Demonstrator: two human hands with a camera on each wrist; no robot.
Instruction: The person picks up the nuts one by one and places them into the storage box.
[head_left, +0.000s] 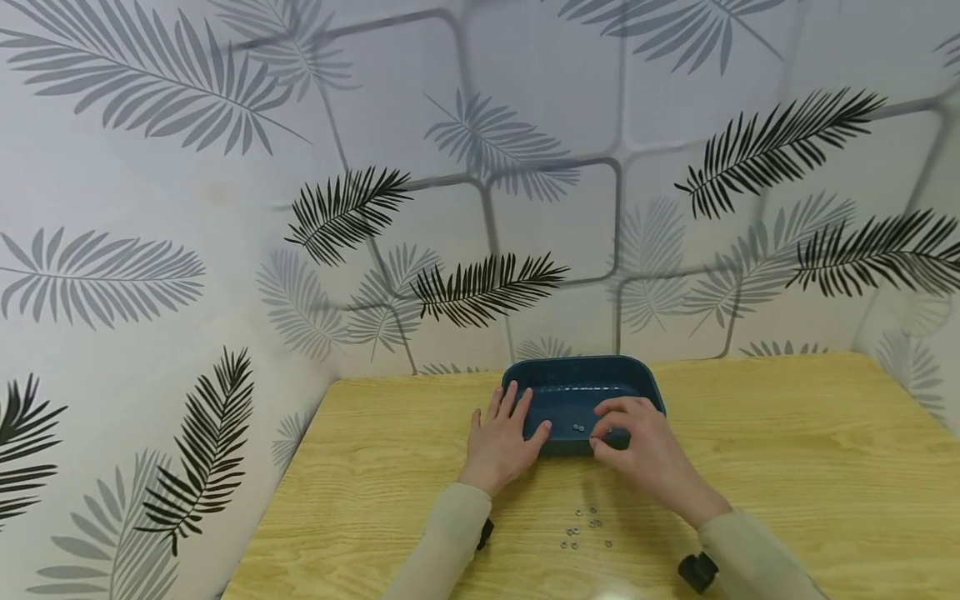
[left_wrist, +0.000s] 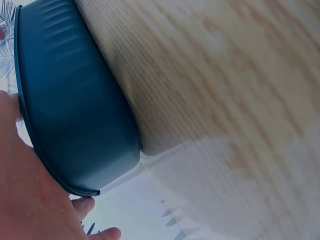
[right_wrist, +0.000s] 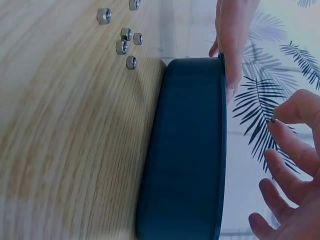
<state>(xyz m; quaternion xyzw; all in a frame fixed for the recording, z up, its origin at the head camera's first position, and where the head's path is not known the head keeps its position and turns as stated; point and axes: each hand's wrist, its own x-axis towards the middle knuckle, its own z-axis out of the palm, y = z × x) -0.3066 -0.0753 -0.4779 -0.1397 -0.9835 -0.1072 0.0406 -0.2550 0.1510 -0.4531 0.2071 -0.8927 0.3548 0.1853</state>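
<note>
1. the right hand (head_left: 641, 429) pinches one nut (right_wrist: 273, 119) between thumb and forefinger, right at the tips; the other fingers lie apart from it. so small a piece could slip or flick away, so a light, even pinch should serve better than a hard squeeze.

2. the pinched nut sits above the near rim of the tray (head_left: 570, 447); how far in over the floor it is, i cannot tell. best to have it well past the rim before parting the fingers, lest it drop outside.

3. a low release seems wise: the lower the drop, the less the bounce. the right wrist view shows clear space between nut and rim, so the hand likely has to dip.

4. the left hand (head_left: 502, 446) lies over the tray's left side, fingers straight and spread, grasping no nut. how hard it presses i cannot tell; light pressure should stop the tray sliding if the right hand bumps it.

5. inside, two nuts (head_left: 578, 427) lie near the front wall. setting the next one beside them, without knocking them, looks easy.

6. farther out, loose nuts (head_left: 592, 524) are scattered on the table (head_left: 787, 467), on the person's side of the tray. both forearms should pass wide of them.
</note>
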